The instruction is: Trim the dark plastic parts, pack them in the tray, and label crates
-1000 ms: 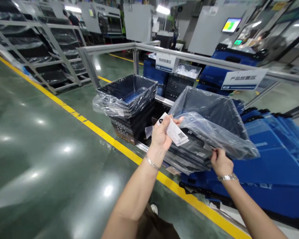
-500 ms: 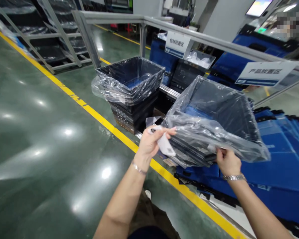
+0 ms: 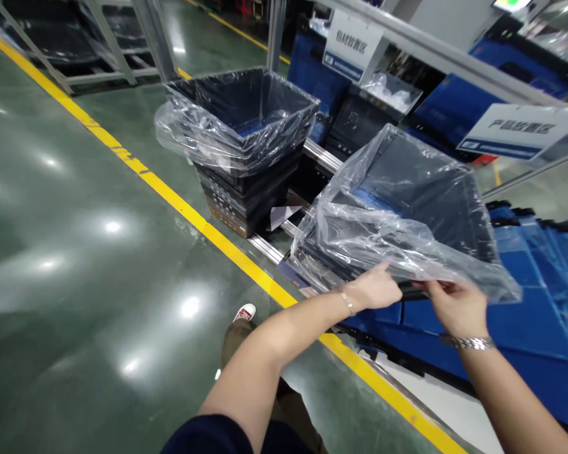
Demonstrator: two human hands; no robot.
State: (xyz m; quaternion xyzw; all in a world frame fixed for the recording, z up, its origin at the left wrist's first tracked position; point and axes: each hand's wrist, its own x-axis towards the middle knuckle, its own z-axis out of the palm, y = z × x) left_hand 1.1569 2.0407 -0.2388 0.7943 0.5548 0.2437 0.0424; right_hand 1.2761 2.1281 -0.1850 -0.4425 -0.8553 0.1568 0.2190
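A black bin (image 3: 426, 195) lined with a clear plastic bag (image 3: 383, 233) stands in front of me, the bag folded over its rim. My left hand (image 3: 376, 289) is at the bin's front side, by the bag's hanging edge. Its fingers are curled, with one finger against the plastic; what they hold is hidden. Just to the right, my right hand (image 3: 459, 309) is closed on the lower edge of the bag, its fingertips partly under the plastic. The white label seen earlier is out of sight.
Another bag-lined bin (image 3: 246, 120) tops a stack of black bins on the left. Blue folded crates (image 3: 525, 321) lie at the right. A metal frame (image 3: 435, 50) with hanging signs (image 3: 520, 131) runs behind. A yellow line (image 3: 227, 252) crosses the green floor.
My left hand has moved right along the bin's front to beside my right hand, and the white label it held has gone from view. My right hand has shifted slightly right. The view has tilted down.
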